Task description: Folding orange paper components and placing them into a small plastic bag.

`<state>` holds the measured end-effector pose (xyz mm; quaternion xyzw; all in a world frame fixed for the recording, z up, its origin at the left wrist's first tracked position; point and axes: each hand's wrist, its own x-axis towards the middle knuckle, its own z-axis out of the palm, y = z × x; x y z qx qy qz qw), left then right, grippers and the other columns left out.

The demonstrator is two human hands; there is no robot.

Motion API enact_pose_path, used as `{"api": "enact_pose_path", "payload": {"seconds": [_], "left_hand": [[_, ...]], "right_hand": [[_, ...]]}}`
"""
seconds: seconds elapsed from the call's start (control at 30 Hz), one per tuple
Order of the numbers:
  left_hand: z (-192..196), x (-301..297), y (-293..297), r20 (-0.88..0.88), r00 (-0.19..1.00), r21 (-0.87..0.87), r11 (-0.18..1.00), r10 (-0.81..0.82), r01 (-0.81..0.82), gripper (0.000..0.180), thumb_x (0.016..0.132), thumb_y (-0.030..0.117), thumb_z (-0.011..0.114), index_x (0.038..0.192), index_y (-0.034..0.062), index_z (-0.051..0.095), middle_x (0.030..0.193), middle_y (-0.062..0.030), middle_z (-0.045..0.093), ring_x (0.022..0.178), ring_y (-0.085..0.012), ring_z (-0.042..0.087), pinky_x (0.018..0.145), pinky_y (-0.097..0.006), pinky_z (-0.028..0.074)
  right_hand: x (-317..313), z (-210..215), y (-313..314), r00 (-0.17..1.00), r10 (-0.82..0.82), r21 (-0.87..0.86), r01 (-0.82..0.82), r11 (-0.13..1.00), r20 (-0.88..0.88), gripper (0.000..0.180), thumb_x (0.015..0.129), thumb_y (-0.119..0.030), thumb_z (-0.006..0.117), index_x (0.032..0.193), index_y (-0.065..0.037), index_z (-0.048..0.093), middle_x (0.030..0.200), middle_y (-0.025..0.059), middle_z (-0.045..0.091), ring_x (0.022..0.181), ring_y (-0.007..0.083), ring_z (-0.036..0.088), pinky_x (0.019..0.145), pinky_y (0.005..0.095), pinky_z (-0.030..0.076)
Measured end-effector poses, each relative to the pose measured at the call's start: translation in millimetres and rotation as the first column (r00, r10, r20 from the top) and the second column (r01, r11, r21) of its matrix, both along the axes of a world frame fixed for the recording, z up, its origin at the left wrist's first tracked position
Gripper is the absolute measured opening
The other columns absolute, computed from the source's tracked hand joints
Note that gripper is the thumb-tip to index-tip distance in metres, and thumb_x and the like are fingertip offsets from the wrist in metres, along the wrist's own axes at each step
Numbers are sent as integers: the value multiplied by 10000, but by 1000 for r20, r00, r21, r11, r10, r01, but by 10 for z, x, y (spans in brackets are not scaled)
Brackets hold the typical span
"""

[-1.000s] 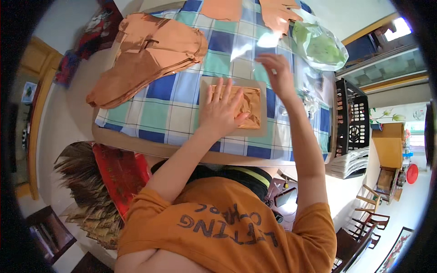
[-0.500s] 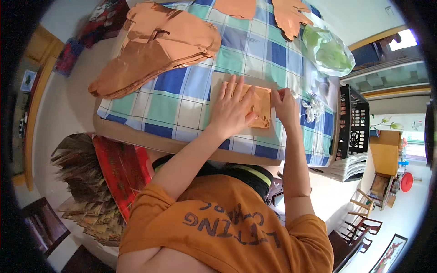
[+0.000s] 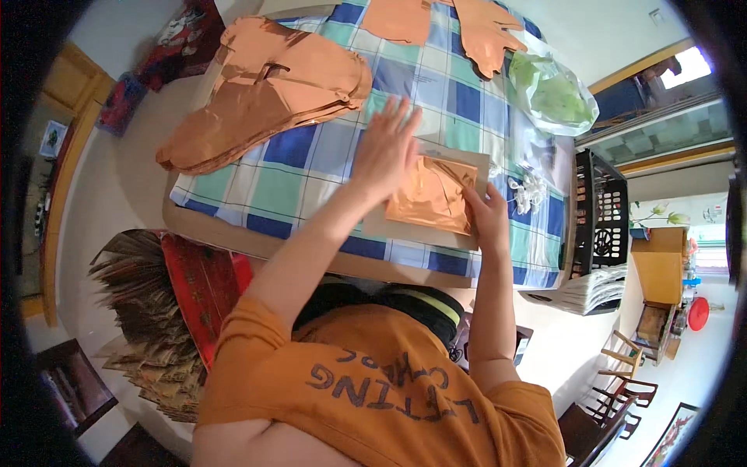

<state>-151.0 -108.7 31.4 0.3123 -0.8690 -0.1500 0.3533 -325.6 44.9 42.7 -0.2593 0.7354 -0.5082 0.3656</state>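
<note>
A folded sheet of shiny copper-coloured foil (image 3: pixel 440 194) lies flat on a grey-brown piece of cardboard (image 3: pixel 389 226), with creases across its face. My left hand (image 3: pixel 387 152) is at their left edge, its fingers stretched out toward the far side, holding nothing. Whether its palm touches the foil I cannot tell. At the right edge my right hand (image 3: pixel 489 212) pinches the cardboard, the thumb on top near the foil and the other fingers partly hidden. Both pieces sit slightly turned on the checked tablecloth (image 3: pixel 303 167).
A stack of copper-coloured cut shapes (image 3: pixel 272 93) covers the table's far left. More copper pieces (image 3: pixel 486 35) lie at the far edge. Toward the right are a clear plastic bag (image 3: pixel 552 93), white string (image 3: pixel 529 193) and a black crate (image 3: pixel 601 214). Bundled brown sheets (image 3: pixel 128 272) stand at lower left.
My left hand has slid off the foil, up and left. The cardboard and foil have turned clockwise and shifted slightly right and nearer. My right hand has moved down along the right edge.
</note>
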Motion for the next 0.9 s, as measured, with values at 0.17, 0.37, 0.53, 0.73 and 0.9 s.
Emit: {"api": "enact_pose_path", "payload": {"seconds": [0.17,0.37,0.53,0.73,0.9], "left_hand": [[-38,-92,-356,367,930,-148,988,24,33,409,897,154,557,1292,54,517,1387,-151,481,1347,-314,384,1120,-519,271],[105,25,303,446,874,40,980,-191,194,272,873,159,597,1127,60,593,1177,-117,584,1138,-308,538,1025,-497,378],[40,2,206,270,946,-30,980,-181,196,207,809,89,618,1009,44,595,1043,-128,569,1003,-304,557,791,-415,515],[57,-139,112,384,915,8,991,-125,132,224,767,125,668,953,15,610,968,-140,569,936,-320,566,796,-433,505],[244,99,102,287,957,-185,982,31,24,382,790,240,700,1060,-8,590,1026,-181,592,988,-353,573,805,-462,494]], "right_hand": [[-152,256,429,1000,-1,49,2,999,-16,193,885,-101,649,1040,1,595,798,26,643,646,64,582,539,204,443],[-376,392,1148,996,-71,-4,71,997,54,246,902,-76,630,1130,10,593,871,55,679,686,68,622,571,194,477],[-506,358,1293,984,-163,-36,166,985,69,217,909,-81,626,1103,11,591,836,36,669,650,61,608,542,188,456],[-538,190,1184,977,-204,-15,204,979,-62,177,915,-105,631,1067,-22,595,717,-19,612,536,21,504,454,178,346],[-503,150,1212,974,-218,-74,214,974,-55,162,911,-113,634,1041,-23,601,708,-26,607,511,14,470,437,180,322]]}}
